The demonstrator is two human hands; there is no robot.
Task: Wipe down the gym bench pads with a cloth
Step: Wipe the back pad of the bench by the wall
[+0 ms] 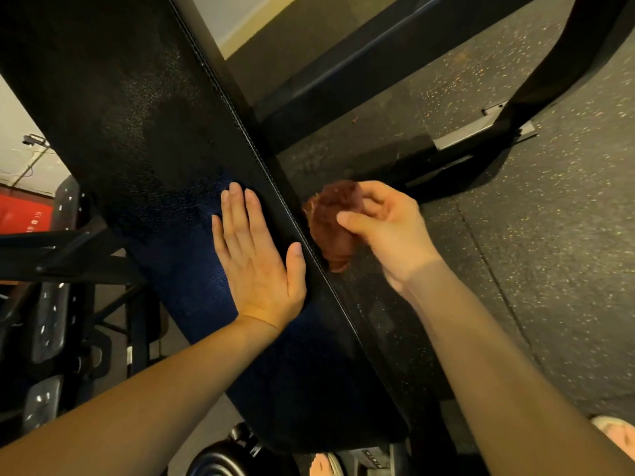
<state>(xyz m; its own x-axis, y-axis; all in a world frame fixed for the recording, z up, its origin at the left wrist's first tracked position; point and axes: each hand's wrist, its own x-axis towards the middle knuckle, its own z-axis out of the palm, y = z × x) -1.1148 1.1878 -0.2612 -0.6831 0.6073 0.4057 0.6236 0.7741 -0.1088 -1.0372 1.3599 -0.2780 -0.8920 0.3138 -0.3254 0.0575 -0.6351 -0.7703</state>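
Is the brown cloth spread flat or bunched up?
Bunched up: the cloth is a crumpled wad gripped in the right hand, beside the bench pad edge.

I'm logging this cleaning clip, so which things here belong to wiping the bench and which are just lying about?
Part of the job: bench pad, brown cloth, right hand gripping the cloth beside the pad's edge, left hand flat on the pad.
Just about: black machine frame, red object at far left, speckled floor.

Speckled rubber floor (549, 269) w/ black frame (567, 63) on it, red panel (24, 214) far left.
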